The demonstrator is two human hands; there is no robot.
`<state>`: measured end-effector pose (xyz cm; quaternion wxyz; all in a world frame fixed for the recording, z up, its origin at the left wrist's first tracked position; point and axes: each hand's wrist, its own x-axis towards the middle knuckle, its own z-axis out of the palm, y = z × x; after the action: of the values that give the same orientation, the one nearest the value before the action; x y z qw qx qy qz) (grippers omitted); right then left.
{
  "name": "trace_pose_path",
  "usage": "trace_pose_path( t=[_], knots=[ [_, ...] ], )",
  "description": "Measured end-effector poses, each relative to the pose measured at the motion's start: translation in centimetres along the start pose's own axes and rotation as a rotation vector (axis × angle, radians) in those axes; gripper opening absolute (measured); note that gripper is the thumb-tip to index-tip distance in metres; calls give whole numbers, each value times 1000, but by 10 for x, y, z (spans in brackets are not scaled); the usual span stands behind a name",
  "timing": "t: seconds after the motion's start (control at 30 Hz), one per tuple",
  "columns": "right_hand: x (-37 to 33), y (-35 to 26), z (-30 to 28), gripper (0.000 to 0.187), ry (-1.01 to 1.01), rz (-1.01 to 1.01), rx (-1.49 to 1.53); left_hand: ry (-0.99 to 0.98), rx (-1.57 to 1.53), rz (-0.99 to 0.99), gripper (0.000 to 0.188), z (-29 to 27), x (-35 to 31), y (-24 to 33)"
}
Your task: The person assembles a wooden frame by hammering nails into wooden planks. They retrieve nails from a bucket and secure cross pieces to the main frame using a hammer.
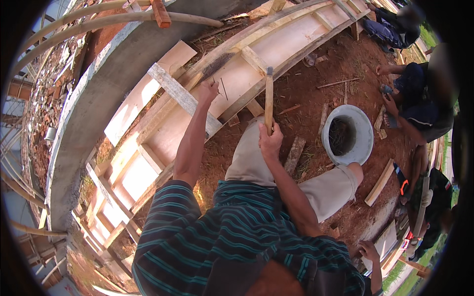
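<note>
In the head view, the right hand (270,143) grips a hammer (269,101) by the lower part of its wooden handle, fingers wrapped round it, with the head raised at the upper end. The left hand (209,92) is over a wooden frame (254,60), its fingers curled in; thin dark pieces show near the fingertips, but I cannot tell whether they are closed on any. Just below that hand, a pale board (174,90) lies across the frame. A grey bucket (364,140) stands on the reddish soil (308,96) near the right knee.
</note>
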<state>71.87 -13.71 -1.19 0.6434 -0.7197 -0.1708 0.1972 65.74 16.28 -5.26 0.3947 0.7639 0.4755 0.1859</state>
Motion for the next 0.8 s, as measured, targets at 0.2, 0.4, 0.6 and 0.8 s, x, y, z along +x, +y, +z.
trace_pose_path(
  t=[0.2,0.4,0.6,0.8],
  knots=[
    [-12,-7,-8,30,-12,84,16,44,-60,30,32,-9,-1,-4],
    [-30,-27,-13,27,-106,129,93,48,-305,17,27,-66,-63,74],
    [-53,-46,-16,21,-178,-222,236,-105,-881,0,30,-88,-142,34],
    [-43,-78,-25,22,-406,54,46,-156,-795,-48,32,-83,-178,16]
  ],
)
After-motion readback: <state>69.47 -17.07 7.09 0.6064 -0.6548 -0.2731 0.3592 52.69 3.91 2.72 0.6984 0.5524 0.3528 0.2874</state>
